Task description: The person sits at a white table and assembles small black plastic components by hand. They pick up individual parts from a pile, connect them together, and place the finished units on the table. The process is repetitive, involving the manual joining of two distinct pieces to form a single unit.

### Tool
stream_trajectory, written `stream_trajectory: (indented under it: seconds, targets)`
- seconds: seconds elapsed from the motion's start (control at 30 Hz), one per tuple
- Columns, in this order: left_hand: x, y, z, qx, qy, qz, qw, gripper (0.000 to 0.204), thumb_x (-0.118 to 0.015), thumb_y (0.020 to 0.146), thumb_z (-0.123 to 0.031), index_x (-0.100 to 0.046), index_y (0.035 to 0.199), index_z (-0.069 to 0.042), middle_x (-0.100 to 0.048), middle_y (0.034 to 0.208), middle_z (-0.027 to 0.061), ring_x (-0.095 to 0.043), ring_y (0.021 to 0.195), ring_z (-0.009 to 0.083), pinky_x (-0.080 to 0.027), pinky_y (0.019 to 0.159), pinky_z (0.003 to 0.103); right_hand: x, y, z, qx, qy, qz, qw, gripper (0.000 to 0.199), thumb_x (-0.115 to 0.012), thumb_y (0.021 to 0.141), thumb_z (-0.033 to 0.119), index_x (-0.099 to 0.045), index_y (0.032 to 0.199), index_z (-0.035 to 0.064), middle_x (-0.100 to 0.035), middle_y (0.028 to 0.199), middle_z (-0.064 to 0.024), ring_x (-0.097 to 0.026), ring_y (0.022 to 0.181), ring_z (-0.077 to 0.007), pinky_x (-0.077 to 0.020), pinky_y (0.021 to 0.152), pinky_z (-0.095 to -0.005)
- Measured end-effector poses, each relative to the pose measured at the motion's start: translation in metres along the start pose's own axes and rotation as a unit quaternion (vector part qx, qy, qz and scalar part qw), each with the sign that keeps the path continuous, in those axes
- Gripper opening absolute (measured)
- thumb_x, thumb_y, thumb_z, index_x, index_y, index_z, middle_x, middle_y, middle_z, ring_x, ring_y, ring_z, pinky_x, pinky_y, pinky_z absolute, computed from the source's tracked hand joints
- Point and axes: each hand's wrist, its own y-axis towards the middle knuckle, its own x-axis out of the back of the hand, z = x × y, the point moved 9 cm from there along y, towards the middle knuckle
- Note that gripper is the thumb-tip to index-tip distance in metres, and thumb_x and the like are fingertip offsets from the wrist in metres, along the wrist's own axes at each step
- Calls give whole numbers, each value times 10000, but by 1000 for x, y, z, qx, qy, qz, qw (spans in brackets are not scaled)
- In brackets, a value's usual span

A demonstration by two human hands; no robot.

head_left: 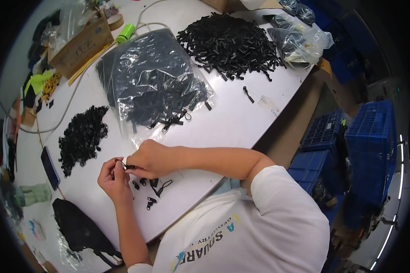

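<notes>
Close together over the near part of the white table point(232, 123), my two hands meet at a small black cord pull point(129, 167). My right hand point(152, 158) is closed on it with curled fingers. The thumb and fingertips of my left hand point(114, 176) pinch at its other end; what exactly lies between them is too small to make out. Below my hands lie several loose black pieces, among them a looped cord pull point(161, 187) and a short black piece point(151, 203). Beyond my hands is a clear plastic bag point(146, 68) with black cord pulls in and beside its mouth.
A pile of small black parts point(83, 139) lies left, a large heap of black pulls point(230, 43) far right. Around the left side are a phone point(50, 168), a black bag point(79, 225), a cardboard box point(82, 48) and a cable. Blue crates point(371, 145) stand right of the table.
</notes>
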Motion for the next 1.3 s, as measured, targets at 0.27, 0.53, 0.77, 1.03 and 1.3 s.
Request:
stream_trajectory:
  seconds: [0.27,0.53,0.77,1.03,1.3]
  targets:
    - [3,0,-26,-172,197,53,964,68,-573,842,-18,-595,902,3,-567,660,12,-475,498,64,-353,446,220,5,4,6,-76,44,-17,996,165,-601,826,200,-555,775,49,-556,582,-97,-559,520,-307,-428,498,-406]
    - [-27,-10,-53,-353,435,149,815,180,-689,657,4,-654,828,-41,-623,647,89,-592,522,247,-468,486,330,-8,6,0,-136,-74,144,977,183,-549,874,211,-559,801,44,-620,691,-122,-603,604,-321,-466,563,-409]
    - [-26,-11,-51,-362,442,139,809,178,-696,672,-20,-651,843,-43,-623,633,74,-598,525,233,-470,484,321,-12,5,-5,-149,-98,172,969,168,-563,854,194,-554,782,42,-615,665,-129,-597,574,-326,-463,538,-421]
    - [-28,-11,-43,-331,401,148,841,246,-682,728,-28,-650,971,-20,-661,726,84,-628,570,229,-493,512,304,-17,1,-12,-107,-174,143,968,108,-589,765,117,-538,773,22,-606,638,-108,-596,517,-292,-458,476,-390]
    - [-17,-1,-41,-262,291,147,908,191,-663,774,-52,-652,962,-14,-675,787,105,-645,607,243,-511,540,311,-12,3,-7,-115,-100,95,984,106,-619,754,71,-533,777,13,-595,625,-115,-598,516,-289,-461,473,-389]
